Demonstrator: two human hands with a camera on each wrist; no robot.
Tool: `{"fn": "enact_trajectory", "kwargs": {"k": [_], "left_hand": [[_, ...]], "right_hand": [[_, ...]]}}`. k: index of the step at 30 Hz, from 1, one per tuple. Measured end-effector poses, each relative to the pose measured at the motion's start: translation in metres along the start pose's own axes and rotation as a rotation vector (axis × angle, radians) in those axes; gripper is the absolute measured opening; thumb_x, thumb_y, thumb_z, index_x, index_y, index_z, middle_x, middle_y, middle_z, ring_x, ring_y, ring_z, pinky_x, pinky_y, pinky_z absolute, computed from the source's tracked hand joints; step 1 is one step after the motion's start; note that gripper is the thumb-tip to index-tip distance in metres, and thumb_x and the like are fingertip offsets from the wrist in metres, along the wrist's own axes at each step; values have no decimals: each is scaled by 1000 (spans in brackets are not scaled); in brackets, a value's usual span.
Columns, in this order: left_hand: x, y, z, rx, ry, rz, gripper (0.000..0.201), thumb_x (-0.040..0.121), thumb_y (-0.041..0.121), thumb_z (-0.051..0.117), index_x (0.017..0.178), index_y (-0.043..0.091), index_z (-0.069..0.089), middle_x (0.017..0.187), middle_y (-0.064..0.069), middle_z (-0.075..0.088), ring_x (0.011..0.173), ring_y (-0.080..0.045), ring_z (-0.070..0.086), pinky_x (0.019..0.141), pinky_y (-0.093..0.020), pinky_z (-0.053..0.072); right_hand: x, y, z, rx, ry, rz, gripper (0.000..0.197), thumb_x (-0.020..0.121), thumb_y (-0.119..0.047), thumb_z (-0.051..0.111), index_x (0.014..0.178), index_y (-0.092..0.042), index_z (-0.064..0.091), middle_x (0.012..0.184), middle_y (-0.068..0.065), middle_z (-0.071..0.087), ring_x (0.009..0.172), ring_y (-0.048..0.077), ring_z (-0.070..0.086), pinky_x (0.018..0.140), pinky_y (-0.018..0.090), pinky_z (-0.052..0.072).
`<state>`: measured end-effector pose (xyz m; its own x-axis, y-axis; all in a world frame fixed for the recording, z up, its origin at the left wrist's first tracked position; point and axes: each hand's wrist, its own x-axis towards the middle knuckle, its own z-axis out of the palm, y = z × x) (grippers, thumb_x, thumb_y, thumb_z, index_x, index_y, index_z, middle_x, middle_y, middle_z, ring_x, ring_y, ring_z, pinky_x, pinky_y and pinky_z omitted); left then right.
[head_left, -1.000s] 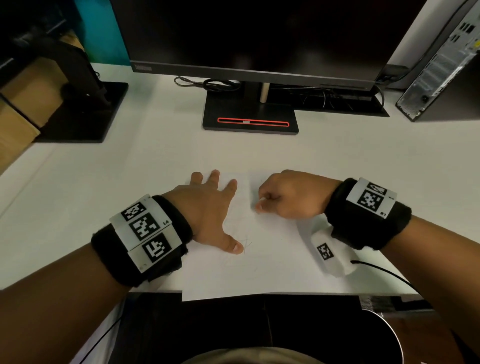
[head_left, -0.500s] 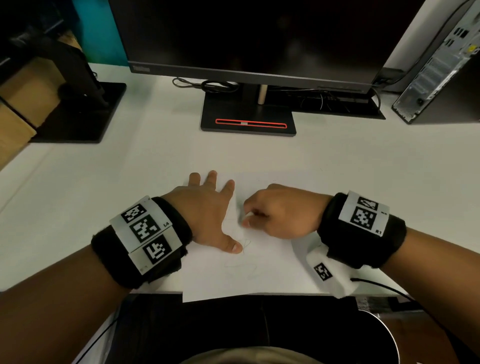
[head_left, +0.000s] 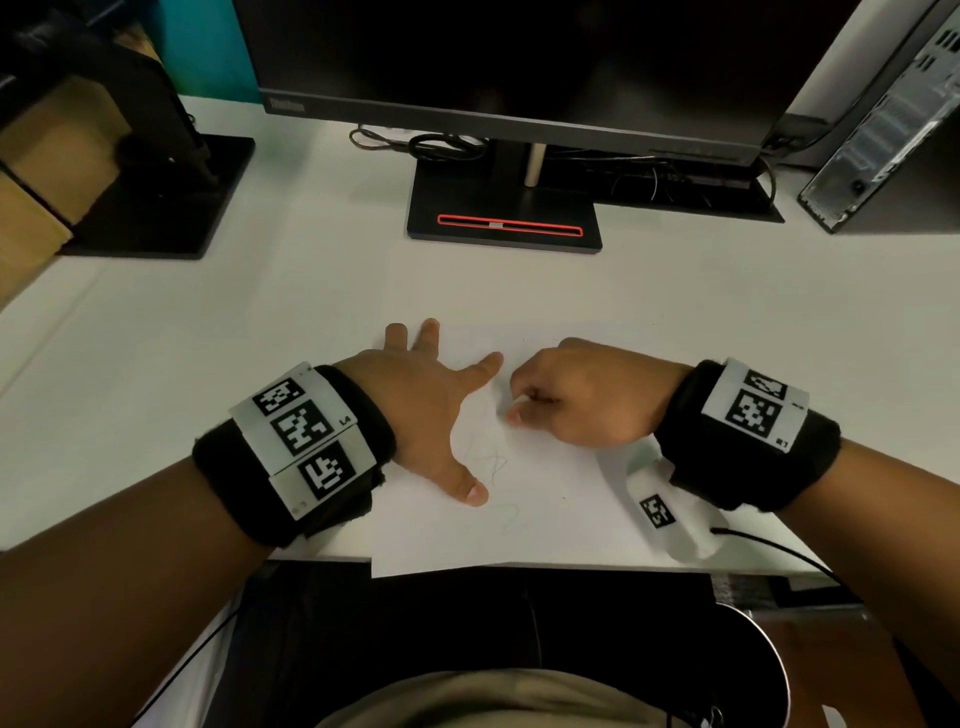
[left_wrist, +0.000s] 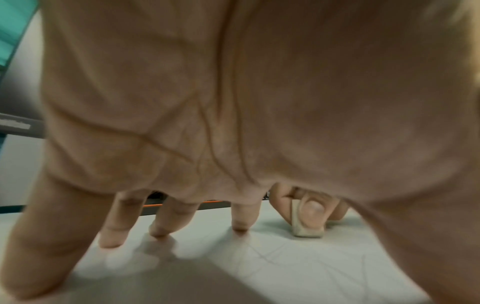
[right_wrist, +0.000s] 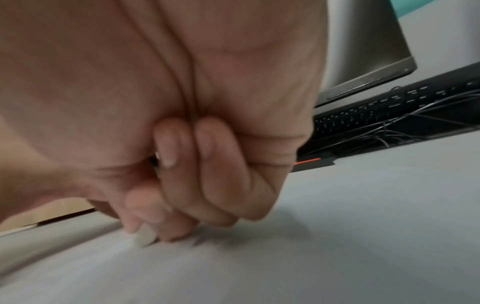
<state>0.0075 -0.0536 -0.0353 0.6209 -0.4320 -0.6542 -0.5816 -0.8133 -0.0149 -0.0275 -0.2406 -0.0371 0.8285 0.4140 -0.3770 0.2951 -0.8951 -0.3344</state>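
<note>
Eraser (left_wrist: 307, 225), a whitish block, is pinched between the thumb and curled fingers of the right hand (head_left: 576, 400), lower edge on the paper sheet (head_left: 550, 519) at the near bench (head_left: 208, 338) edge. Left hand (head_left: 421, 405) presses flat on the sheet, fingers spread apart, beside faint pencil scribbles (head_left: 493, 462).

Office desk, white desktop (head_left: 675, 322), dark monitor (head_left: 519, 57) on its stand, keyboard (right_wrist: 389, 111), tangled cables (head_left: 431, 143), computer tower (head_left: 893, 130)

The left hand (head_left: 418, 408) lies flat, palm down, fingers straight and spread, thumb stretched back toward the body. The right hand (head_left: 582, 397) is curled, thumb and fingertips pinching a small pale eraser (left_wrist: 307, 226). Both forearms reach forward.
</note>
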Motion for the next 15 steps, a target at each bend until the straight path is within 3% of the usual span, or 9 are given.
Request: {"fn": "enact_trajectory", "kwargs": {"k": [4,8,11,15], "left_hand": [[0,1,-1,20,-23,0,142,54,85,72,145,52,-31,160,-15,-30,149,-43,-15,117,-55,28],[-1,1,-1,20,-31,-4,144,52,86,73,144,52,-32,160,-15,-32,149,-42,-16,116,-56,29],[-1,1,-1,26,-26,-4,146,51,85,74,144,51,-32,159,-16,-32,149,-43,-15,116,-56,30],[-1,1,0,28,-22,-3,145,51,85,74,145,52,-32,160,-16,-31,149,-42,-14,115,-55,31]], "right_hand": [[-9,-14,12,22,-79,-86,36,103,-37,51,67,-35,48,62,-9,52,59,4,50,60,18,33],[-5,-3,1,-4,-29,-18,40,103,-41,51,65,-26,48,62,-6,52,60,7,49,65,24,36],[-6,-11,8,20,-28,-69,37,103,-37,51,66,-33,47,61,-8,52,58,4,50,63,21,35],[-9,-12,10,23,-102,-68,31,102,-41,51,78,-25,61,65,-6,57,64,7,54,66,24,40]]}}
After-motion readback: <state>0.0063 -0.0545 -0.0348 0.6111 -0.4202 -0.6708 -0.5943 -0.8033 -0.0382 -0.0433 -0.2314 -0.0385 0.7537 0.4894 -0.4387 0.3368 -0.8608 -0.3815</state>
